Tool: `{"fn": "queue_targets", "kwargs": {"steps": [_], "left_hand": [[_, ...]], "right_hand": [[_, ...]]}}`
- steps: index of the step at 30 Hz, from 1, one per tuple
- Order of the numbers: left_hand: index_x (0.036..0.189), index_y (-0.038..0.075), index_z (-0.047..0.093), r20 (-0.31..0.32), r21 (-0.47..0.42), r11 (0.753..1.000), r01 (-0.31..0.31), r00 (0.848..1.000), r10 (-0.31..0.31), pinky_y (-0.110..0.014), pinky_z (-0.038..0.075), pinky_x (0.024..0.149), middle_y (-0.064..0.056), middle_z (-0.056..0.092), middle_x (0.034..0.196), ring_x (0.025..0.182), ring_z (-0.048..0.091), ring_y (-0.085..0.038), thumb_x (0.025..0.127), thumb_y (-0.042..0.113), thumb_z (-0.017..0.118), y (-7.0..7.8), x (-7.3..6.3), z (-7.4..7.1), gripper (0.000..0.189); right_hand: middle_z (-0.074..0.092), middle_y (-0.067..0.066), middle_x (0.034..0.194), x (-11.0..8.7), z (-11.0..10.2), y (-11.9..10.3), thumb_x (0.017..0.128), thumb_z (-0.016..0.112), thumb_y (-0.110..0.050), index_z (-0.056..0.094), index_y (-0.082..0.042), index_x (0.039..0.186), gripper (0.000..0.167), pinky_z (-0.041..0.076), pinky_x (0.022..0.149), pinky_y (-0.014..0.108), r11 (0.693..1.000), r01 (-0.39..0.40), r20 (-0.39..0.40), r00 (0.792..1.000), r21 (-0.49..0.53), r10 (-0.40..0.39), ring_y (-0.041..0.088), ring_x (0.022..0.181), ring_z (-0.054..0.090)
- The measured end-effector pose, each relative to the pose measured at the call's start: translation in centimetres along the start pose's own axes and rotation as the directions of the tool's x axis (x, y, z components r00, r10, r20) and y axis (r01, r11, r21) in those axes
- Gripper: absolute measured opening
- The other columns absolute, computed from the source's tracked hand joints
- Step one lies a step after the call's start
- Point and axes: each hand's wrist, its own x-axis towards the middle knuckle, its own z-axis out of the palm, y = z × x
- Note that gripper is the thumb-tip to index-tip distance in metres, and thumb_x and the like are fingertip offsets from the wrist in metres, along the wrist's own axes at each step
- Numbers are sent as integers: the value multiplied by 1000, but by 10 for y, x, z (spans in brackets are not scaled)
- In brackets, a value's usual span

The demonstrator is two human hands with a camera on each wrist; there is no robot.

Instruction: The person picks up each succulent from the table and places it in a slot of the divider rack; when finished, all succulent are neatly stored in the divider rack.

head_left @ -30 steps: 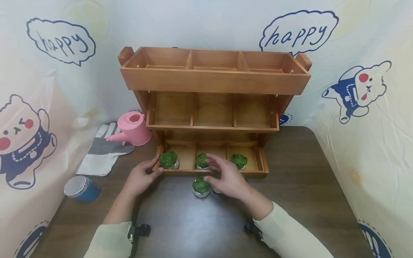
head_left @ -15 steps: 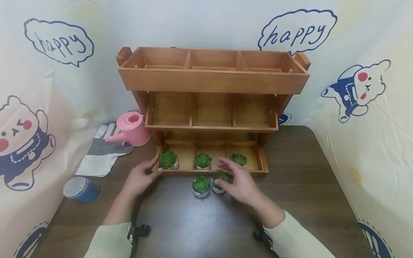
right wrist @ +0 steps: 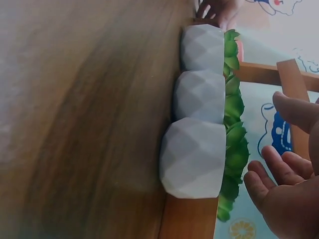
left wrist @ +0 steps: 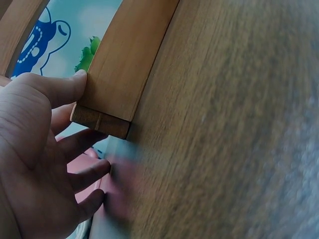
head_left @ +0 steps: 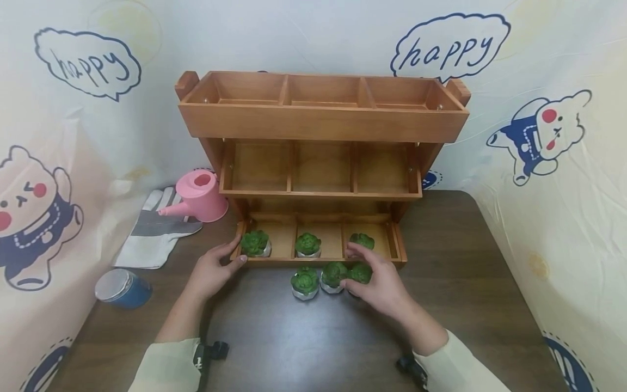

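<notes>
While three green succulents (head_left: 334,274) in faceted white pots (right wrist: 200,97) stand on the table (head_left: 274,337) before the bottom tray (head_left: 274,262), the right hand (head_left: 384,286) hovers, fingers spread, by the rightmost, seemingly untouching. The left hand (head_left: 215,270) pinches the tray's left end.

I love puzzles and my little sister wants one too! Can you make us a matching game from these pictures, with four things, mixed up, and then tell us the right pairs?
Things:
1. Bottom tray
2. Right hand
3. Watering can
4. Left hand

Clues:
A. Touches the bottom tray's left end
B. Is pink
C. Has three plants in it
D. Is near the row of pots on the table

Right pairs: 1-C, 2-D, 3-B, 4-A
</notes>
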Motion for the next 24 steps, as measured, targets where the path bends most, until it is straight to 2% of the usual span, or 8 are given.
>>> {"fn": "queue_targets", "kwargs": {"steps": [5,10,18,24], "left_hand": [[161,29,38,4,-1,1000,12,1000,-12,-74,26,115,-25,38,161,148,33,-50,95,64,63,-1,1,0,78],[161,30,38,11,-2,1000,22,1000,-22,-74,26,114,-25,38,161,148,33,-51,95,64,64,0,2,0,79],[161,31,37,10,4,1000,22,1000,-22,-74,26,114,-25,37,162,148,32,-51,95,64,63,1,2,0,78],[161,30,37,9,4,1000,25,1000,-25,-74,25,115,-26,37,162,148,32,-51,95,64,63,-1,1,0,78]], "right_hand": [[65,8,139,-7,-4,4,74,96,-15,54,-15,149,86,49,108,54,998,-54,-19,998,-42,53,32,129,61],[59,6,142,-15,-7,10,71,98,-21,53,-18,150,90,48,108,56,990,-107,-31,994,-90,105,31,131,58],[60,8,138,-22,-7,21,68,99,-18,55,-12,147,90,51,104,55,989,-98,-57,994,-110,92,30,125,61],[60,8,139,-26,-5,25,65,100,-18,56,-11,146,92,49,107,53,987,-96,-63,994,-127,89,30,124,61]]}}
